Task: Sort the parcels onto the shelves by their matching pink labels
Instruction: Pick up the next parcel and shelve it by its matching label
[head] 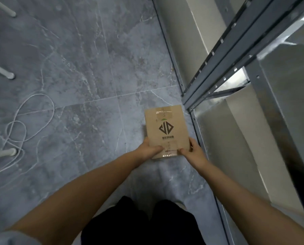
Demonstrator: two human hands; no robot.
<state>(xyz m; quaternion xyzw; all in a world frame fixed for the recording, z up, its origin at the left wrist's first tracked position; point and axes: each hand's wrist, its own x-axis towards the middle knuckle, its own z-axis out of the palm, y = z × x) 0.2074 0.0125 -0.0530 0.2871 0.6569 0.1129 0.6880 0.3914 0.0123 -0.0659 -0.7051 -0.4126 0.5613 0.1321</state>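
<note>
A small brown cardboard parcel (166, 129) with a dark diamond logo and clear tape is held out flat above the floor. My left hand (150, 148) grips its near left corner, thumb on top. My right hand (192, 150) grips its near right corner, thumb on top. No pink label shows on the parcel's upper face. A grey metal shelf unit (236, 55) stands just to the right of the parcel, its shelves seen from above; no label on it is visible.
Grey marbled floor tiles (87, 71) lie below. A loose white cable (24, 124) coils on the floor at the left beside white furniture legs (3, 153). My dark trousers (142, 223) are at the bottom centre.
</note>
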